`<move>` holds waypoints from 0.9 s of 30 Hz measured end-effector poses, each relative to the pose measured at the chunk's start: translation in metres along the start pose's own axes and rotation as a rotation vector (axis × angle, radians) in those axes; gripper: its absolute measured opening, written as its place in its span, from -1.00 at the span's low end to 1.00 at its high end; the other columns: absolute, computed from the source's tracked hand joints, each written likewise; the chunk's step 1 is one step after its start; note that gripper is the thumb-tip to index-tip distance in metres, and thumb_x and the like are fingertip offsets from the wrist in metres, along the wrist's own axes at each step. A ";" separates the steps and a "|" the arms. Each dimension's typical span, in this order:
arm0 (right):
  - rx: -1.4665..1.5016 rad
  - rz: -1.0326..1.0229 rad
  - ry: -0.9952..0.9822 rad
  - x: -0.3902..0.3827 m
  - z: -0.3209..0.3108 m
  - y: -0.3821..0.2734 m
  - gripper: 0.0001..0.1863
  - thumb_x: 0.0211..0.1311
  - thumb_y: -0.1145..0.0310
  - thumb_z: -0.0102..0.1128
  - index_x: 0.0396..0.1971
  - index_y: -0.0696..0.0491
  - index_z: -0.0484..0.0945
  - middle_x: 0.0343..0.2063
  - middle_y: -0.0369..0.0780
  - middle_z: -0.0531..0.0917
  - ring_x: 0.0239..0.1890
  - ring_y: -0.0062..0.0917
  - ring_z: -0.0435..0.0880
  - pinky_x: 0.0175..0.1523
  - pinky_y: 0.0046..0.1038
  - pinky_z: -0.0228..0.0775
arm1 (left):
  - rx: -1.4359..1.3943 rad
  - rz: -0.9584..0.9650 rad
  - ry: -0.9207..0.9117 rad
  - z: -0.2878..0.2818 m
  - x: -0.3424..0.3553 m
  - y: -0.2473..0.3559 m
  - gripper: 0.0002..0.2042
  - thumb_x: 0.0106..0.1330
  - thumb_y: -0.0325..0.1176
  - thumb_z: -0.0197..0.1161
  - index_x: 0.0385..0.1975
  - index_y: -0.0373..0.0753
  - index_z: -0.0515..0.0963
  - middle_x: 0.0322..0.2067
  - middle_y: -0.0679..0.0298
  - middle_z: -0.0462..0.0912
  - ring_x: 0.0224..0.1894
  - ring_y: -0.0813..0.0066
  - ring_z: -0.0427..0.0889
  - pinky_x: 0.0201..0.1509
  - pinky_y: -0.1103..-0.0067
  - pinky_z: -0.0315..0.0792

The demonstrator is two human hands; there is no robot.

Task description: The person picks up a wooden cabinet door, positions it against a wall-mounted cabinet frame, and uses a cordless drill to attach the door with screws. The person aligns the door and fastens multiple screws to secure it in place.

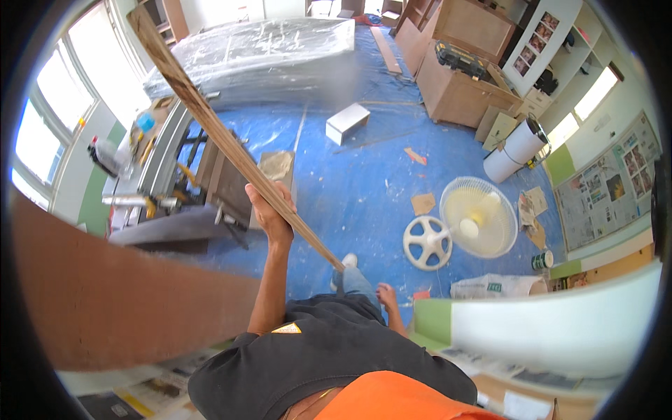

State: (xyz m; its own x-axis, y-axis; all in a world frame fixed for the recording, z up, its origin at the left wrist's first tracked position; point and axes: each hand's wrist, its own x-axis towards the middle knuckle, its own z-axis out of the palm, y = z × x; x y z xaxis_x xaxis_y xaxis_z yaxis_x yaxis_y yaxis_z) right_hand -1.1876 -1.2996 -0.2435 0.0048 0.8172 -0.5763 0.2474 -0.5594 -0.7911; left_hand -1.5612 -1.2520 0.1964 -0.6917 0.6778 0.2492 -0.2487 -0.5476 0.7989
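My left hand (273, 215) is closed around a long, narrow wooden board (224, 143). The board slants from the upper left down toward my legs, its low end near my white shoe (349, 260). At my right side hangs my right hand (386, 294), fingers loosely apart and nothing visible in it. A table saw (164, 157) stands to the left, beyond the board, with a plastic bottle and other small items near it. In the left foreground a large brown panel (140, 280) shows, blurred.
Blue sheeting (378, 182) covers the floor. On it stand a white fan (479, 217) with a round base (427, 243), a white box (348, 124) and a white roll (514, 149). Plastic-wrapped furniture (259, 56) is at the back; a black tool case (460, 59) tops a brown cabinet (455, 98).
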 end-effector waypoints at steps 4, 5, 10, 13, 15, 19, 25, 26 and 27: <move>-0.169 -0.219 0.075 0.155 -0.017 -0.175 -0.60 0.19 0.38 0.13 0.05 0.14 0.55 -0.46 -0.25 0.65 -0.49 -0.62 0.56 -0.43 -0.53 0.39 | 0.048 -0.036 0.054 0.091 0.102 -0.057 -0.44 0.49 0.24 -0.27 -0.52 -0.14 0.28 -0.71 0.30 0.31 -0.73 0.58 0.29 -0.67 0.69 0.25; -0.102 -0.362 0.030 0.182 -0.017 -0.229 -0.59 0.23 0.37 0.14 0.07 0.14 0.54 -0.41 -0.25 0.66 -0.45 -0.63 0.57 -0.38 -0.53 0.41 | 0.045 -0.040 0.042 0.110 0.125 -0.068 -0.44 0.50 0.24 -0.27 -0.52 -0.14 0.29 -0.71 0.30 0.31 -0.72 0.58 0.29 -0.66 0.69 0.25; 0.077 -0.636 -0.252 0.234 -0.031 -0.487 -0.57 0.33 0.35 0.15 0.17 0.11 0.47 -0.08 -0.19 0.62 -0.15 -0.55 0.62 -0.01 -0.51 0.46 | 0.003 -0.066 0.082 0.197 0.226 -0.156 -0.43 0.50 0.24 -0.28 -0.53 -0.14 0.29 -0.70 0.32 0.31 -0.71 0.59 0.27 -0.63 0.66 0.25; 0.212 -0.666 -0.412 0.238 -0.027 -0.608 -0.54 0.32 0.33 0.18 0.19 0.12 0.45 -0.05 -0.19 0.61 -0.07 -0.50 0.62 0.09 -0.45 0.43 | -0.023 -0.122 0.095 0.246 0.292 -0.230 -0.41 0.49 0.27 -0.31 -0.55 -0.12 0.29 -0.70 0.33 0.31 -0.69 0.59 0.28 -0.61 0.65 0.26; 0.227 -0.720 -0.471 0.259 -0.026 -0.671 -0.52 0.31 0.29 0.21 0.19 0.12 0.44 -0.03 -0.18 0.61 -0.04 -0.49 0.62 0.12 -0.42 0.43 | -0.042 -0.149 0.130 0.279 0.344 -0.289 -0.41 0.49 0.27 -0.32 -0.54 -0.12 0.31 -0.69 0.33 0.33 -0.68 0.59 0.29 -0.61 0.64 0.27; 0.067 -0.883 -0.463 0.343 -0.026 -0.768 -0.50 0.29 0.27 0.29 0.18 0.09 0.45 -0.03 -0.17 0.61 -0.01 -0.49 0.60 0.15 -0.41 0.41 | -0.070 -0.246 0.234 0.351 0.444 -0.400 -0.41 0.50 0.26 -0.34 -0.49 -0.12 0.37 -0.66 0.35 0.39 -0.67 0.57 0.34 -0.60 0.63 0.27; -0.301 -0.950 0.042 0.509 -0.051 -0.883 -0.61 0.30 0.24 0.24 0.02 0.16 0.55 -0.13 -0.12 0.65 -0.04 -0.35 0.62 0.09 -0.36 0.42 | -0.088 -0.415 0.119 0.481 0.590 -0.535 -0.38 0.52 0.23 -0.36 -0.11 -0.23 0.46 -0.37 0.24 0.54 -0.34 0.42 0.53 -0.22 0.49 0.48; -0.258 -0.926 0.072 0.529 -0.060 -0.895 -0.62 0.32 0.24 0.22 0.01 0.17 0.55 -0.16 -0.11 0.65 -0.06 -0.36 0.62 0.07 -0.37 0.43 | -0.043 -0.377 0.087 0.504 0.607 -0.556 -0.36 0.52 0.22 -0.35 0.01 -0.26 0.46 -0.26 0.20 0.58 -0.23 0.37 0.56 -0.08 0.45 0.50; -0.213 -0.896 0.114 0.555 -0.070 -0.911 -0.63 0.33 0.24 0.20 0.00 0.19 0.55 -0.18 -0.10 0.66 -0.08 -0.36 0.62 0.05 -0.37 0.43 | -0.060 -0.454 0.054 0.524 0.623 -0.577 -0.35 0.52 0.22 -0.35 0.08 -0.28 0.43 -0.17 0.18 0.57 -0.13 0.35 0.55 0.02 0.44 0.46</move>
State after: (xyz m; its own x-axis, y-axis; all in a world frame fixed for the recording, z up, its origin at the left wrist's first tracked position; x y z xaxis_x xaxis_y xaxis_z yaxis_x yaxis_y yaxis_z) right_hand -1.3428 -0.3272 0.1716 -0.1813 0.9472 0.2645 0.3777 0.3154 -0.8705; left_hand -1.4937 -0.2564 0.1770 -0.5378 0.8298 -0.1488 -0.5721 -0.2296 0.7874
